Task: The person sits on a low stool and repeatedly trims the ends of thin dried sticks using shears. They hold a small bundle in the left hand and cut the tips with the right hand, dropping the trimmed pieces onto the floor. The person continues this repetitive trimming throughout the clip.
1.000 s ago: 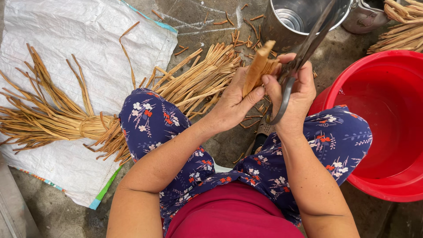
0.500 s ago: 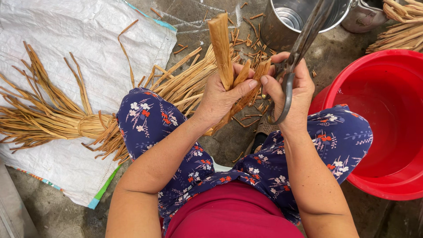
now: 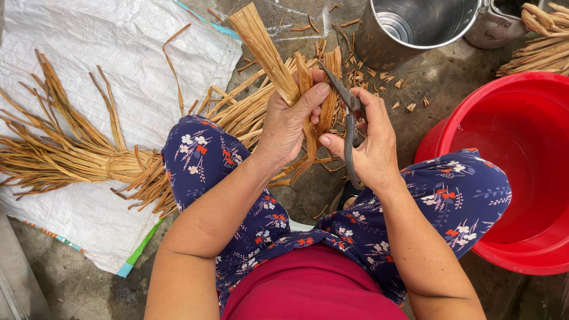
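Observation:
My left hand [image 3: 290, 121] grips a small bunch of tan dried strips [image 3: 261, 44] that stands up and leans to the upper left. My right hand [image 3: 367, 142] holds grey metal scissors [image 3: 349, 118], the blades pointing up-left at the bunch just above my left thumb. Both hands meet over my knees in blue flowered trousers [image 3: 201, 160]. A large tied bundle of the same dried strips [image 3: 89, 154] lies to the left on a white woven sack [image 3: 118, 65].
A red plastic basin [image 3: 521, 154] stands at the right. A steel bucket [image 3: 415, 29] is at the top, with more dried strips [image 3: 539, 41] at the top right. Short cut-off pieces [image 3: 379, 80] litter the concrete floor.
My left hand has turned the bunch upright so its long end now sticks up to the left. The scissors have swung down from pointing up-right to meet the bunch.

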{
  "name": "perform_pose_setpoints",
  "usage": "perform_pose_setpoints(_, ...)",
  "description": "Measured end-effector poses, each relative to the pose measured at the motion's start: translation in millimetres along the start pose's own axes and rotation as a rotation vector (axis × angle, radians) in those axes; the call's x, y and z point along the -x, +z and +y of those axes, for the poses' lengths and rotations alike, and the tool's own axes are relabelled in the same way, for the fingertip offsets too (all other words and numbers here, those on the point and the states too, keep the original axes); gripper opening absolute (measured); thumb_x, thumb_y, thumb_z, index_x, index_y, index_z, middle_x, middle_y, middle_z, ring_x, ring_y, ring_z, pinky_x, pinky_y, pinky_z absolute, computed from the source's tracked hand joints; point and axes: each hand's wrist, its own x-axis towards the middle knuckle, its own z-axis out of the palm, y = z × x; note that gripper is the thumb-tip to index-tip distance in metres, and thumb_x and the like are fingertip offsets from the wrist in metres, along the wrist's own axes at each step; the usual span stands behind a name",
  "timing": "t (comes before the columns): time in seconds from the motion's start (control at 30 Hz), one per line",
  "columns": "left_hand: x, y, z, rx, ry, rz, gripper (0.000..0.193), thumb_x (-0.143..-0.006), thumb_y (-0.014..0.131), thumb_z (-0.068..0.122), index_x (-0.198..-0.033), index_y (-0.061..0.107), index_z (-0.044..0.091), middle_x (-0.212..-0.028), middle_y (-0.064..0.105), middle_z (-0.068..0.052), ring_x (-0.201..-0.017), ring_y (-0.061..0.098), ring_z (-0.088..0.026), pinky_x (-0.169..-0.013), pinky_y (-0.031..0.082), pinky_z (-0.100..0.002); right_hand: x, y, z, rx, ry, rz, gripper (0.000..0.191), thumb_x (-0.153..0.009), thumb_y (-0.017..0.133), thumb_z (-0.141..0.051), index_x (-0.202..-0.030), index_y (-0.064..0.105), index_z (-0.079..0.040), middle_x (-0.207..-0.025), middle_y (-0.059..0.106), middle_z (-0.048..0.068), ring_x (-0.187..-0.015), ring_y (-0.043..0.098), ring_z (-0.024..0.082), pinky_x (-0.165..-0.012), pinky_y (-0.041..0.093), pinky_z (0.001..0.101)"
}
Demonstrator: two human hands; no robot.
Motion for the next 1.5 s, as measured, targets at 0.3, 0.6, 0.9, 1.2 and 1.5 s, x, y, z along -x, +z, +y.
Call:
perform_pose_setpoints(0.3,-2.7,1.1,-4.3,-0.03,-0.001,0.014,0.022,-0.098,0.075,0.016,-0.116,0.068,0.005,-0.095,0.068,0.0,-0.074,0.057,-0.007,-0.063,0.047,-0.024,-2.5,-0.9,-12.6,0.163,0.034,0.028,0.081,-0.075,0.092,-0.043,-0.138,0.058,-0.005,-0.102,0.059,0.011,-0.079,0.061,0.023,-0.071,0.052,0.0337)
perform_pose_setpoints(0.6,-2.2,-0.5,-6.1,-0.013,-0.014,0.034,0.023,-0.097,0.077,0.017,-0.115,0.069,0.006,-0.09,0.066,0.001,-0.073,0.056,-0.007,-0.062,0.047,-0.024,-0.2,1.6,-8.4,0.032,-0.075,0.11,0.07,-0.077,0.092,-0.041,-0.129,0.067,-0.001,-0.104,0.074,0.008,-0.09,0.069,0.014,-0.083,0.057,0.0282)
perform_pose_setpoints(0.9,-0.9,-2.1,-13.3,-0.132,-0.03,-0.041,0.022,-0.101,0.073,0.019,-0.116,0.067,0.004,-0.09,0.063,0.001,-0.076,0.057,-0.007,-0.066,0.049,-0.024,-1.0,5.8,1.9,-0.262,0.216,0.093,0.048,-0.084,0.091,-0.017,-0.126,0.07,-0.003,-0.08,0.058,-0.003,-0.069,0.052,0.004,-0.06,0.042,0.0202)
perform_pose_setpoints(1.2,6.5,10.6,-19.6,-0.703,-0.003,-0.138,0.03,-0.111,0.051,0.029,-0.13,0.054,0.006,-0.103,0.069,-0.009,-0.092,0.07,-0.017,-0.084,0.059,-0.035,-1.2,4.1,2.9,-0.795,0.04,0.173,0.042,-0.097,0.077,0.004,-0.131,0.055,-0.008,-0.114,0.068,0.009,-0.099,0.068,0.01,-0.083,0.062,0.0264)
perform_pose_setpoints(1.5,13.7,20.5,-3.6,-0.955,0.089,-0.373,0.072,-0.089,0.081,0.036,-0.143,0.042,0.009,-0.122,0.066,-0.013,-0.112,0.068,-0.025,-0.095,0.055,-0.041,-7.2,0.8,22.6,-0.7,0.041,0.209,0.043,-0.099,0.084,0.01,-0.131,0.058,-0.004,-0.113,0.062,0.005,-0.101,0.06,0.008,-0.093,0.053,0.0214)
